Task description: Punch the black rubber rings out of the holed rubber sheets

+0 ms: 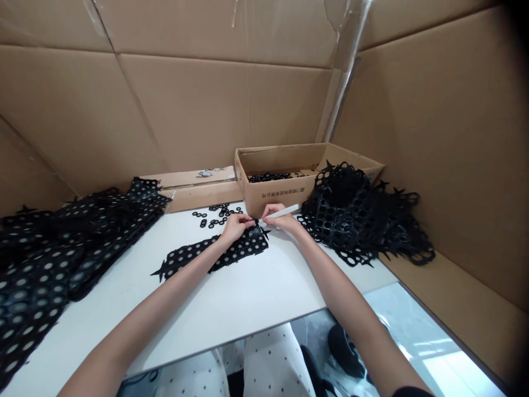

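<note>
Mid-frame I've got left hand (236, 227) pinching perforated black sheet (244, 246), right hand (281, 218) gripping white pen-like tool (289, 210).

Beneath the fingers (243, 219) lies a perforated strip (237, 251); far left, perforated sheets (70, 248); right, webbing (355, 220); behind-left, loose rings (223, 213); behind, a cardboard box (258, 197).

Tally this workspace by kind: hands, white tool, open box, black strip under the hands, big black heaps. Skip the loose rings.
Hands: 2 (left hand, right hand)
White tool: 1
Open box: 1
Black strip: 1
Black heaps: 2 (left heap, right heap)
Total: 7
</note>
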### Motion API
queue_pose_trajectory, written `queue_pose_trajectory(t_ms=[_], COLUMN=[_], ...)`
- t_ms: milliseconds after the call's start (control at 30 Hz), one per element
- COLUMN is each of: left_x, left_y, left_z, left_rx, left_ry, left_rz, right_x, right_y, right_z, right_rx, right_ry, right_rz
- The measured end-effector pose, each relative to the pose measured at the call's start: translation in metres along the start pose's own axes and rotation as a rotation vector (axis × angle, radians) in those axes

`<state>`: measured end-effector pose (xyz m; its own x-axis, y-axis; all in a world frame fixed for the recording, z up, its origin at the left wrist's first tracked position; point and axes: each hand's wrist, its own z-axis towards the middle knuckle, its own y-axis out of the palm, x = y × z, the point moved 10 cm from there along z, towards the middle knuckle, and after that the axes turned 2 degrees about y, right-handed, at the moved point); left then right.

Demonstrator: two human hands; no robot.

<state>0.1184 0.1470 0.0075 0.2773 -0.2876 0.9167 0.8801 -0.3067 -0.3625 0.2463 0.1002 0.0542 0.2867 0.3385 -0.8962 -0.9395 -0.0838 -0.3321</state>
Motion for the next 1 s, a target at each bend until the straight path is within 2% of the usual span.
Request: queue_pose_trajectory(t_ms=[433,567,733,900,1000], left_x=[-0.003,-0.003,0.009,0.018,0.027], left_y=[0.0,0.001,-0.003,-0.009,-0.005], left_z=[0.001,-0.002,-0.008,-0.013,-0.013], left_rx=[0.005,0.038,0.104,0.146,0.093], left_ry=[-0.013,0.004,0.109,0.156,0.157], left_rz=[-0.039,-0.055,-0.012,0.017,0.032], right_x=[-0.003,-0.005,0.0,-0.002,-0.007], right_y=[0.003,0.006,0.011,0.017,0.012], right_z=[0.0,-0.001,-0.001,-0.001,-0.001], right_rx=[-0.012,-0.021,-0.017,-0.035,-0.002], right_ry=[-0.019,-0.028,-0.018,-0.027,-0.033], right_rz=[-0.011,-0.009,-0.051,0.008,-0.046])
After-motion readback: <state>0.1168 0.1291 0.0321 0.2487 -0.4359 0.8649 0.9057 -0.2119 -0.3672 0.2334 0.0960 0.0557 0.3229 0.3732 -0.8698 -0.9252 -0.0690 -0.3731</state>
